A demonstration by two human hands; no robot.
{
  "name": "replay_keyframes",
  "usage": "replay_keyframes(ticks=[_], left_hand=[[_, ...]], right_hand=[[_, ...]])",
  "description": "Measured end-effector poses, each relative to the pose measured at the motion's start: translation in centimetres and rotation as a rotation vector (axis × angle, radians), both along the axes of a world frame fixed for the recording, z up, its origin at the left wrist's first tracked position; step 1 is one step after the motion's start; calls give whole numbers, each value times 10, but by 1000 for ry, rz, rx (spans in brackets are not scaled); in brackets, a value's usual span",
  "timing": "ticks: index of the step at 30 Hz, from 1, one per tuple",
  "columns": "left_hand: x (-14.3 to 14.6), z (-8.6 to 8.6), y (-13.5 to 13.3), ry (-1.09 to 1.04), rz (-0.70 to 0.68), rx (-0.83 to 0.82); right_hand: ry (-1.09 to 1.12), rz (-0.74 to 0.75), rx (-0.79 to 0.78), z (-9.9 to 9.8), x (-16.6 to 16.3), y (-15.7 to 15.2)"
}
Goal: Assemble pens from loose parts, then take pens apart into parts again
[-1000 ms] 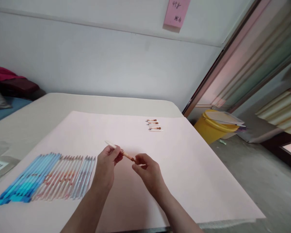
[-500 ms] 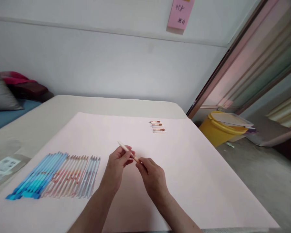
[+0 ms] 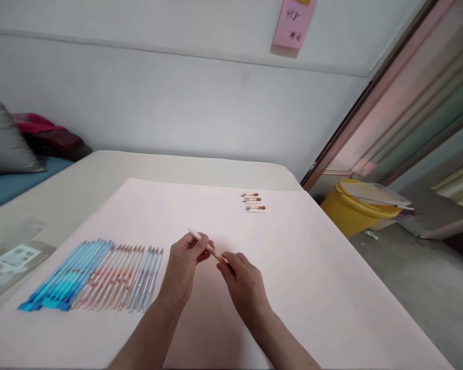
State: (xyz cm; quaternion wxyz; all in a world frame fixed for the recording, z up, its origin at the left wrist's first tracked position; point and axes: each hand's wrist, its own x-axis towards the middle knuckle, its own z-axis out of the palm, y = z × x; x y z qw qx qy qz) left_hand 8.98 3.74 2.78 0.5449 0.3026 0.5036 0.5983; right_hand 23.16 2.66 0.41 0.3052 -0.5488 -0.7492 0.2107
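A slim pen [image 3: 194, 234] with a whitish tapered end and a peach-brown section slants between my two hands above the pink sheet. My left hand [image 3: 182, 264] pinches its pale part, with the pointed end sticking out up and to the left. The fingers of my right hand [image 3: 244, 281] are closed around the peach-brown end, which they partly hide. Whether the pen is in one piece or two I cannot tell. Beyond my hands lie small pen parts [image 3: 256, 207]: brown-and-peach barrel pieces with thin white refills.
To the left lie side-by-side rows of blue pens [image 3: 73, 272], whitish pens with reddish prints [image 3: 110, 277] and greyish pens [image 3: 148, 280]. A clear plastic bag [image 3: 11, 262] lies farther left. A yellow bin [image 3: 343, 208] stands on the floor right of the table.
The view has swung slightly left, so the table and pens appear shifted right. Both hands keep hold of the pen, with only slight finger movement.
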Motion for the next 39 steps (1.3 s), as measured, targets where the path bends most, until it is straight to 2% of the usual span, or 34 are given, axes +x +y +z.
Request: replay_keyframes(ticks=[11, 19, 27, 34, 36, 39], left_hand=[[3, 6, -4, 105, -30, 75], [2, 12, -3, 160, -60, 66], [9, 9, -6, 120, -86, 55], [8, 6, -5, 121, -126, 71], [6, 7, -4, 103, -91, 71], [1, 8, -3, 34, 55, 96]], right_hand=[[100, 53, -54, -2, -3, -2], [176, 95, -79, -2, -8, -5], [179, 6, -127, 0, -9, -5], [159, 10, -104, -4, -9, -4], [144, 4, -102, -4, -9, -3], [120, 10, -105, -4, -9, -3]])
